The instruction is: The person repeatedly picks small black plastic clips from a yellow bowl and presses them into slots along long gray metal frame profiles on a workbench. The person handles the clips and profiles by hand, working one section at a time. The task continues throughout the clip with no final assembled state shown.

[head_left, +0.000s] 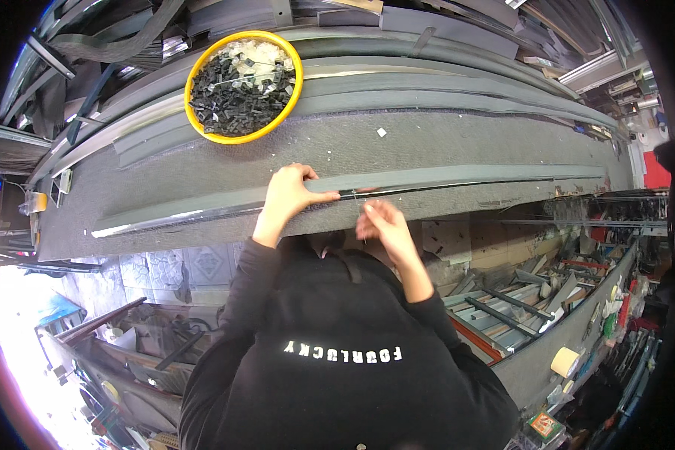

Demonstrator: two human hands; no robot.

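Observation:
A long, thin grey profile strip [457, 177] lies lengthwise along the carpet-covered bench, with a dark slot and a shiny edge on its near side. My left hand [286, 196] grips it left of its middle, fingers over the far edge and thumb pointing right along the near edge. Just right of that thumb, something small and thin crosses the strip, too fine to name. My right hand [385, 227] is off the bench's near edge, below the strip, with fingers curled together and partly blurred. Whatever they pinch is too small to make out.
Beyond the strip, a yellow round basket [298, 90] holds many small black and clear pieces. More long grey profiles [427, 101] lie along the bench's far side. A small white chip [382, 133] rests on the grey carpet [502, 139]. Behind me at right stands a rack of offcuts [514, 307].

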